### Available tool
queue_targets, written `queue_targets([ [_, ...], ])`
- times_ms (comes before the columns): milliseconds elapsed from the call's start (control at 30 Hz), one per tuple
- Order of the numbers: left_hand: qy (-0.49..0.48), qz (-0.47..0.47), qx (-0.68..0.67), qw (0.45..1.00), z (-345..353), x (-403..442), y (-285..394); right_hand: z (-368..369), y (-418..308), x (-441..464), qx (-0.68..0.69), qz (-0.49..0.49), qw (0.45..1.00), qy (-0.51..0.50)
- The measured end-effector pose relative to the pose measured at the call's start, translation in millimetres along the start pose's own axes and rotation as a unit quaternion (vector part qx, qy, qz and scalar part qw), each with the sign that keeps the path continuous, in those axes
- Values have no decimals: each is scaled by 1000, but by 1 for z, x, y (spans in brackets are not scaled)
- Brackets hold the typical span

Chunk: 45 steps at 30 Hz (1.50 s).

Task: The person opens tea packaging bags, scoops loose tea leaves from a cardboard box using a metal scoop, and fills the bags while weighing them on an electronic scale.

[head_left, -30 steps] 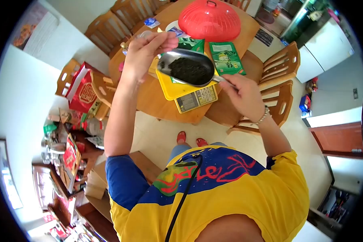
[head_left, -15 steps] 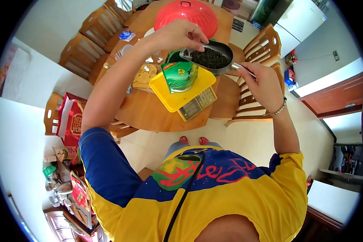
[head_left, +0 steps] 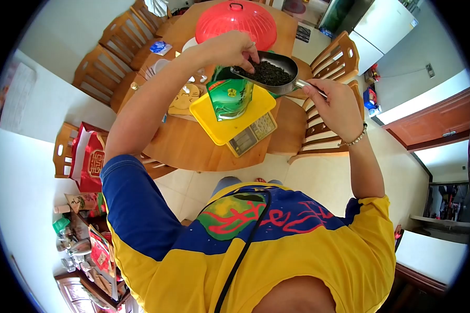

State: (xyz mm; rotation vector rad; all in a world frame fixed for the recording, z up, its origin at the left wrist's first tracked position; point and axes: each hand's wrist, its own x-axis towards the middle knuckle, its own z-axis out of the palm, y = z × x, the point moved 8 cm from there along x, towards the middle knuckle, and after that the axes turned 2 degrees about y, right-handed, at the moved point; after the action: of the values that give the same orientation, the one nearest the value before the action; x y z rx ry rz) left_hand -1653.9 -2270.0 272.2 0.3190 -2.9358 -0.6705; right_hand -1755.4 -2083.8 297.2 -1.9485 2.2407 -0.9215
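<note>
My right hand (head_left: 339, 107) grips the handle of a metal scoop (head_left: 293, 67) heaped with dark dried tea leaves (head_left: 271, 74). My left hand (head_left: 236, 51) reaches over the scoop's front lip, its bent fingertips pinched together at the leaves there. Just below the lip, a green foil tea bag (head_left: 231, 99) stands upright with its top open. It rests on the yellow tray (head_left: 214, 128) of a kitchen scale (head_left: 253, 135). How much is inside the bag is hidden.
A red dome food cover (head_left: 235, 26) sits farther back on the wooden table (head_left: 185, 148). Left of the scale lie a yellow cat-face board (head_left: 185, 99) and a blue-and-white packet (head_left: 161, 48). Wooden chairs (head_left: 331, 57) stand along both sides.
My left fingers have moved from above the scoop's edge down to the leaves at its lip. The scoop stays over the bag; the whole view has shifted slightly.
</note>
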Motion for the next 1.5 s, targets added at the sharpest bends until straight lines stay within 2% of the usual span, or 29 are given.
queue_targets([
  [167,12,33,-2,999,3,0,-7,2,4,1,-12,-18,1000,7],
  [467,8,11,29,999,5,-3,-25,4,5,4,-22,-25,999,2],
  [667,7,1,-16,1000,8,-3,-30,8,5,8,-36,-23,999,-15],
  [733,38,49,20,998,2,-3,-12,8,4,8,-38,-23,999,-14],
  [833,12,7,2,1000,6,-2,0,9,4,10,-35,-24,999,-14],
  [1033,0,43,9,999,16,4,-8,6,2,11,-49,-34,998,-4],
  [1500,5,29,27,999,12,-5,-27,1,4,8,-39,-44,998,-8],
])
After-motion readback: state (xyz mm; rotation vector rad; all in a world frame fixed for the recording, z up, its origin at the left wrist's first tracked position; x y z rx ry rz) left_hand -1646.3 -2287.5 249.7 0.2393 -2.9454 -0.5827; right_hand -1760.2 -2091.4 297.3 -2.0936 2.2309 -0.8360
